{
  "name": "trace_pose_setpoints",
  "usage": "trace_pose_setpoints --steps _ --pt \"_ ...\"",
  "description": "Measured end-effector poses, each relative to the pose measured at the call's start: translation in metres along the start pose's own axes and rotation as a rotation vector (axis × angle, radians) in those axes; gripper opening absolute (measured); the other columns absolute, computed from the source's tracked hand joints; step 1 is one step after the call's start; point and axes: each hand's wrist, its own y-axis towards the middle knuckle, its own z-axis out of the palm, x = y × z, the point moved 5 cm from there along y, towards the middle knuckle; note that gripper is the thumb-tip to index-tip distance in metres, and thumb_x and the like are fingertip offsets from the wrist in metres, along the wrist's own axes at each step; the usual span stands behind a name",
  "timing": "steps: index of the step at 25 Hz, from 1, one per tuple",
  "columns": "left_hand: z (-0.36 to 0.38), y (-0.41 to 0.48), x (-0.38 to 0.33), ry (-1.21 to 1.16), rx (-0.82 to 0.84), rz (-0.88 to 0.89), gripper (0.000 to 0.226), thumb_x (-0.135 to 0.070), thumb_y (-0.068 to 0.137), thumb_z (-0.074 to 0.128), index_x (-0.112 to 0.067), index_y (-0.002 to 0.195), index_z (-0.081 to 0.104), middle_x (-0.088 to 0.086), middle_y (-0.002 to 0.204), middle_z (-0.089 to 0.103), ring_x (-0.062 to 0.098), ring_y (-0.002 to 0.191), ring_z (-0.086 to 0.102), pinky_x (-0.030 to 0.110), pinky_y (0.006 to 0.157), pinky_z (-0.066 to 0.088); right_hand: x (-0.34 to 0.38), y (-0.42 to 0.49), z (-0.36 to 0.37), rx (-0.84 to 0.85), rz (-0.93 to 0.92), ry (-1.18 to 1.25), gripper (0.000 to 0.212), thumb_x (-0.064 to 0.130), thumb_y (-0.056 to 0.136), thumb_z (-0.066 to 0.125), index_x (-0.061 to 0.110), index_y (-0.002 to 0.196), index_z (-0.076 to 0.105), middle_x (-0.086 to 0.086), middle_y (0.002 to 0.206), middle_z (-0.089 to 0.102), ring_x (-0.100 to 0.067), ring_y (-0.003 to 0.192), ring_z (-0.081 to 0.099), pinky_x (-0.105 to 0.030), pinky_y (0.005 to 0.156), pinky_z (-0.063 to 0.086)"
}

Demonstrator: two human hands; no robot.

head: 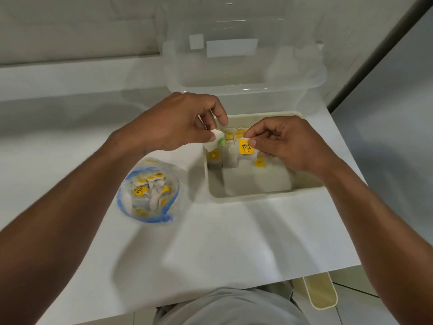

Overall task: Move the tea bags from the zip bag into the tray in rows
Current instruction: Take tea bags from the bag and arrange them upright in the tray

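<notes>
My left hand and right hand each pinch a tea bag over the tray; zip bag on table.

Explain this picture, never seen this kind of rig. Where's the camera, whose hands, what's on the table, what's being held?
There is no robot here. A person wears one wide-angle camera on their head, and it looks forward and down at their own two bare hands. This is the only view.

On the white table sits a cream tray. To its left is a zip bag with spare tea bags in it. Behind the tray is a clear plastic box.

A row of tea bags already stands at the tray's far end.

The left hand pinches a white tea bag. The right hand pinches a yellow-tagged tea bag. Both hands are over the tray.
</notes>
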Motion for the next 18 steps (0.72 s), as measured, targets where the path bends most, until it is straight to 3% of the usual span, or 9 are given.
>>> trace_pose_setpoints --steps 2,6,11,18 --pt "0.010 0.014 -0.007 -0.002 0.009 0.005 0.030 -0.010 0.083 0.078 -0.032 0.100 0.067 -0.009 0.088 0.069 0.007 0.074 0.067 0.035 0.075 0.056 -0.009 0.002 -0.013 -0.001 0.007 -0.016 0.010 0.018 0.087 0.072 0.024 0.095 0.076 0.003 0.082 0.073 -0.017 0.075 0.071 -0.035 0.077 0.059" --pt "0.033 0.039 -0.012 0.011 0.045 0.002 0.030 -0.011 0.085 0.076 -0.033 0.102 0.066 -0.012 0.091 0.066 0.007 0.077 0.066 0.035 0.076 0.057 -0.026 0.008 -0.033 -0.001 0.011 -0.103 0.010 0.022 0.086 0.074 0.030 0.091 0.074 0.010 0.075 0.070 -0.005 0.067 0.065 -0.027 0.069 0.052" --pt "0.056 0.067 -0.009 0.018 0.051 -0.012 0.025 -0.011 0.083 0.077 -0.028 0.099 0.066 -0.013 0.091 0.065 0.006 0.079 0.065 0.035 0.082 0.056 -0.049 0.016 -0.049 -0.002 0.037 -0.135 0.008 0.025 0.084 0.075 0.029 0.091 0.074 0.010 0.077 0.071 -0.005 0.072 0.066 -0.030 0.076 0.054" --pt "0.076 0.086 -0.001 0.036 0.055 -0.050 0.025 -0.010 0.082 0.078 -0.026 0.098 0.066 -0.010 0.091 0.071 0.006 0.087 0.067 0.038 0.084 0.056 -0.060 0.025 -0.054 0.007 0.033 -0.278 0.007 0.027 0.083 0.073 0.033 0.086 0.073 0.015 0.079 0.069 0.001 0.072 0.062 -0.021 0.068 0.045"
